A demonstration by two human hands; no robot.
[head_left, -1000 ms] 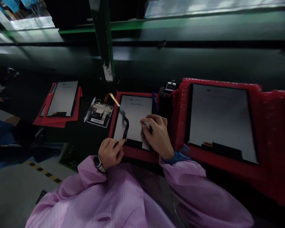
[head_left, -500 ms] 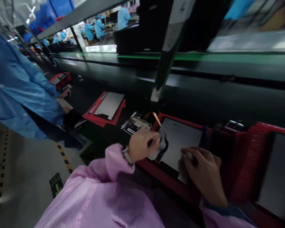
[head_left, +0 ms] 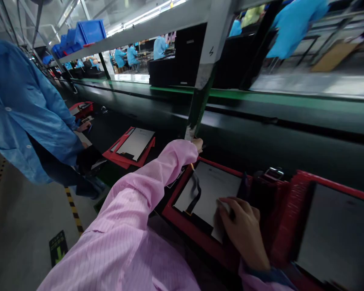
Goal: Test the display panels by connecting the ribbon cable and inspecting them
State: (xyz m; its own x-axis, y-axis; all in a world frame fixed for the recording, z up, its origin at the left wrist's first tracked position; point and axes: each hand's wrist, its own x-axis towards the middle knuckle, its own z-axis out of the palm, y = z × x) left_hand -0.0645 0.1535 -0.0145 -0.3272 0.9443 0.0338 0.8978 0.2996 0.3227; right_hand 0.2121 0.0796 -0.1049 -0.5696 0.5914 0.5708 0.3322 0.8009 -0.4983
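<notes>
In front of me a grey display panel (head_left: 208, 182) lies on a red sheet (head_left: 172, 210). A dark flex cable (head_left: 196, 194) with an orange end curves over the panel's left part. My right hand (head_left: 245, 230) is over the panel's right side, thumb and fingers pinched together; a small pale thing seems to be between them, too unclear to name. My left hand (head_left: 197, 144) reaches far forward to the base of the upright post (head_left: 197, 105). The pink sleeve and the angle hide most of its fingers, and what it touches cannot be made out.
Another panel (head_left: 336, 230) lies on red material at the right, beyond a dark object with a metal buckle (head_left: 274, 173). More panels on red sheets (head_left: 136, 143) lie to the left. A co-worker in a blue coat (head_left: 27, 117) stands at the far left.
My left hand has left the flex cable and stretched forward to the post's base. The cable now rests on the panel. My right hand stays pinched over the panel; the view has shifted.
</notes>
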